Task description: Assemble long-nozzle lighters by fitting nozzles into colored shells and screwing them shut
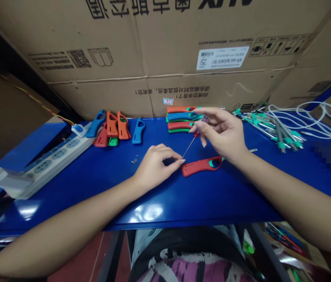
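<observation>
My right hand [222, 131] grips a screwdriver [191, 146] by its reddish see-through handle, with the thin shaft slanting down to the left. At the shaft's tip, the thumb and forefinger of my left hand [159, 164] are pinched together; whatever lies between them is too small to make out. Just right of those fingertips lies a red lighter casing [199, 166] with a green trigger, flat on the blue table [165, 199]. Several small screws [135, 160] are scattered left of my left hand.
Orange, blue, red and green lighters [179, 116] are stacked behind my right hand. More casings [118, 125] lie back left, beside a white power strip [56, 156]. Metal lighter rods [283, 129] and a white cable [324, 117] sit right. A cardboard box [118, 86] stands behind.
</observation>
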`<move>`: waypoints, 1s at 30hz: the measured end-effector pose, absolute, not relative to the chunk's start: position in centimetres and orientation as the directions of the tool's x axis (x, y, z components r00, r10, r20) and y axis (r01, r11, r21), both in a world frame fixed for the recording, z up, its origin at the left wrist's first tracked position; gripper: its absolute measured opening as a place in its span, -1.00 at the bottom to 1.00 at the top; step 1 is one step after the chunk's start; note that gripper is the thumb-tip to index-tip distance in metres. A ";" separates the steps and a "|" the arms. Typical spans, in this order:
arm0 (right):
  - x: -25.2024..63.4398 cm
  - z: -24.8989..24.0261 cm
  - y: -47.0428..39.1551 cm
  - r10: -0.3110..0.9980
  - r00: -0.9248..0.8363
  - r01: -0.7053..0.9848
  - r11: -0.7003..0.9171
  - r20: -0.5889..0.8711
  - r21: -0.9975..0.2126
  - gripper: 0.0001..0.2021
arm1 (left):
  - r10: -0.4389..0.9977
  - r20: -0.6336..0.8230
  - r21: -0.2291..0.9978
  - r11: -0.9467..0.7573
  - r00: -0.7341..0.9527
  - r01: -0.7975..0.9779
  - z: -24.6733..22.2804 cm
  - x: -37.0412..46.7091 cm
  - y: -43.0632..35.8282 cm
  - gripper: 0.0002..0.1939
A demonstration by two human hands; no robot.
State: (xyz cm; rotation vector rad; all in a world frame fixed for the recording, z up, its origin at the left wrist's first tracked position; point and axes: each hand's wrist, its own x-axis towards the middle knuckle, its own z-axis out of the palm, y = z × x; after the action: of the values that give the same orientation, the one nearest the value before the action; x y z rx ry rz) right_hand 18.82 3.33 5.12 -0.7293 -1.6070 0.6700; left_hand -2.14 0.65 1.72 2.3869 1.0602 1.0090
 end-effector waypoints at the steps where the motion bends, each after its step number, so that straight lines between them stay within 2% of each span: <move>1: 18.8 5.1 3.0 0.742 -0.121 0.114 0.670 0.659 -0.734 -0.72 | 0.747 0.456 0.551 -0.663 0.483 0.506 1.7 -2.1 0.6 -0.93; 4: 18.9 5.0 2.2 0.608 -0.185 0.239 0.790 0.772 -0.565 -0.74 | 0.735 0.423 0.556 -0.672 0.530 0.488 1.4 -2.0 0.5 -0.93; 6: 19.0 5.1 1.9 0.558 -0.296 0.291 0.826 0.775 -0.483 -0.70 | 0.727 0.416 0.566 -0.677 0.545 0.470 1.3 -2.0 0.4 -0.92; 9: 19.0 5.3 1.6 0.587 -0.443 0.238 0.806 0.678 -0.542 -0.57 | 0.716 0.416 0.575 -0.685 0.560 0.448 1.3 -1.9 0.3 -0.93; 12: 18.8 5.2 1.6 0.608 -0.451 0.197 0.782 0.654 -0.591 -0.60 | 0.704 0.418 0.581 -0.693 0.574 0.427 1.3 -1.8 0.2 -0.93; 15: 18.8 4.9 1.8 0.576 -0.374 0.293 0.817 0.727 -0.497 -0.66 | 0.699 0.425 0.593 -0.695 0.575 0.406 1.4 -1.7 0.1 -0.92; 18: 18.9 4.8 1.7 0.517 -0.384 0.343 0.849 0.765 -0.401 -0.65 | 0.693 0.435 0.602 -0.699 0.575 0.386 1.5 -1.7 0.1 -0.91; 24: 18.7 5.3 1.3 0.580 -0.481 0.222 0.806 0.658 -0.548 -0.61 | 0.684 0.447 0.616 -0.703 0.577 0.357 1.5 -1.6 0.1 -0.91; 30: 18.8 4.6 1.7 0.534 -0.416 0.348 0.841 0.736 -0.414 -0.66 | 0.683 0.457 0.629 -0.701 0.570 0.336 1.4 -1.5 0.1 -0.91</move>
State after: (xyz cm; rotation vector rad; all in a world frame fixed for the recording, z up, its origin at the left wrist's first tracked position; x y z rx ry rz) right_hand 18.83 1.65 4.63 -0.6463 -2.0462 0.2415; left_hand -1.52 0.08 1.40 2.3245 0.8169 0.9677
